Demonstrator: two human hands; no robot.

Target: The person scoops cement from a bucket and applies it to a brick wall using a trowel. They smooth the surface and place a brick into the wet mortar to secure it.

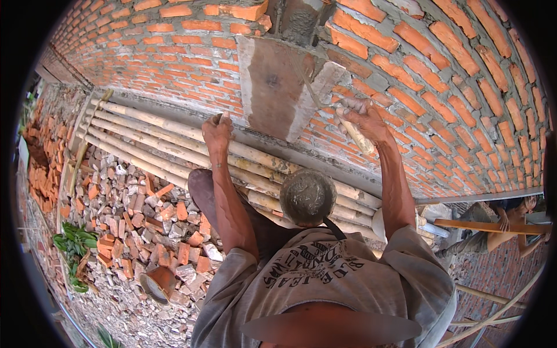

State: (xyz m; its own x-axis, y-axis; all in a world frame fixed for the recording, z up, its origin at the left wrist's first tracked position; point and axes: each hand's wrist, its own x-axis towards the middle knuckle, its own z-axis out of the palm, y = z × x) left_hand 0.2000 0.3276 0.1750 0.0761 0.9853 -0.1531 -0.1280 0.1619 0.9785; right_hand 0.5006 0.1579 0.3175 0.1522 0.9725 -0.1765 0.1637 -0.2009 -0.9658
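Observation:
My right hand (365, 119) grips a trowel by its pale wooden handle (355, 137). Its thin blade (310, 90) points up and left, in front of a brown panel (272, 87) set against the brick wall. Above that panel, wet grey mortar (301, 26) fills a gap between bricks. My left hand (218, 132) is raised left of the panel with its fingers curled closed; whatever they hold, if anything, is hidden. Below and between my hands sits a round, mortar-smeared grey thing (307, 197), over the bamboo poles (264, 168).
The brick wall (418, 75) curves across the top. Broken bricks and rubble (145, 214) cover the ground at left, with a bucket (158, 284) and green leaves (74, 249) on them. Right, another person (505, 232) is beside a wooden plank (487, 225); poles (493, 316) cross below.

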